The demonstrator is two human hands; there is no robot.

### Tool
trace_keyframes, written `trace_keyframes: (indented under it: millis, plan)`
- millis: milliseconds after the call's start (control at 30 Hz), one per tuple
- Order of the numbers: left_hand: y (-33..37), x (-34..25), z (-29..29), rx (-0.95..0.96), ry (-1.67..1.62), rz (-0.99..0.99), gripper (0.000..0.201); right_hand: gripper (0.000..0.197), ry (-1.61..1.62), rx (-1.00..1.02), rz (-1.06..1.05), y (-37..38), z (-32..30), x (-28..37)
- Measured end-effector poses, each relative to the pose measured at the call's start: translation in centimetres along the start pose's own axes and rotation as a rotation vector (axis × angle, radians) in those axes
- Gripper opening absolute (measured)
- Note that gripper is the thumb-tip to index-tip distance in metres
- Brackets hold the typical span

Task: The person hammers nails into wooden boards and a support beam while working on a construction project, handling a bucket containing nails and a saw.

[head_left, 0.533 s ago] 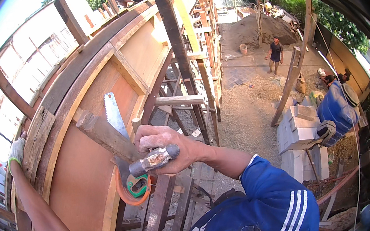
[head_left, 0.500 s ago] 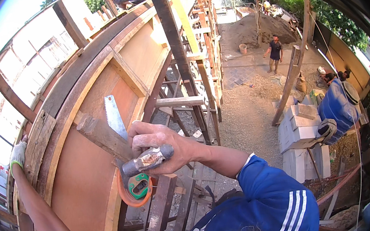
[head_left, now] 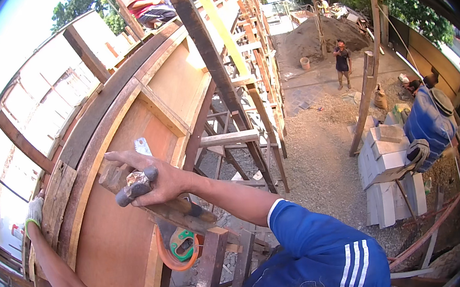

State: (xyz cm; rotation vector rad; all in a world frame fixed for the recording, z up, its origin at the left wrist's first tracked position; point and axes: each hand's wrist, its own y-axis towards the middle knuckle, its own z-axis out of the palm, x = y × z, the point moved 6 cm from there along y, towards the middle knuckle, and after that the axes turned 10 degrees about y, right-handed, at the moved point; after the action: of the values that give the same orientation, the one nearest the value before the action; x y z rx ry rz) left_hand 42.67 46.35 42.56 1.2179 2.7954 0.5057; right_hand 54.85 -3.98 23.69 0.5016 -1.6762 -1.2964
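My right hand (head_left: 161,186) is closed round a hammer, its metal head (head_left: 137,186) showing past my fingers. Beneath that hand a short wooden piece (head_left: 110,178) slants across the curved plywood formwork (head_left: 104,237). A handsaw with an orange and green handle (head_left: 184,246) is partly behind the wood; its blade tip (head_left: 142,146) shows beyond my hand. At the far left, my left hand (head_left: 35,212), in a light glove, grips the outer edge of a weathered wooden board (head_left: 58,198) on the formwork's rim. Its fingers are partly hidden.
Upright timber posts (head_left: 222,76) and cross braces (head_left: 229,138) stand right of the formwork. Another person (head_left: 140,6) sits farther along it. Below, a person (head_left: 342,65) stands on the gravel. White blocks (head_left: 382,160) and a blue drum (head_left: 429,126) lie to the right.
My right hand has moved left with the hammer, over the slanting wood, and covers more of the saw blade. My left hand stays at the board. The view has shifted slightly.
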Motion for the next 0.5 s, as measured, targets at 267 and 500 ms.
trace_keyframes:
  millis: [267, 500]
  plan:
    - [-0.8, -1.6, 0.2, 0.033, 0.087, 0.015, 0.077, 0.117, 0.281, 0.121, 0.199, -0.2, 1.2, -3.3]
    - [-2.8, -2.6, -1.1, 0.023, 0.165, -0.062, 0.082, 0.115, 0.435, 0.154, 0.380, -0.3, 1.4, -2.3]
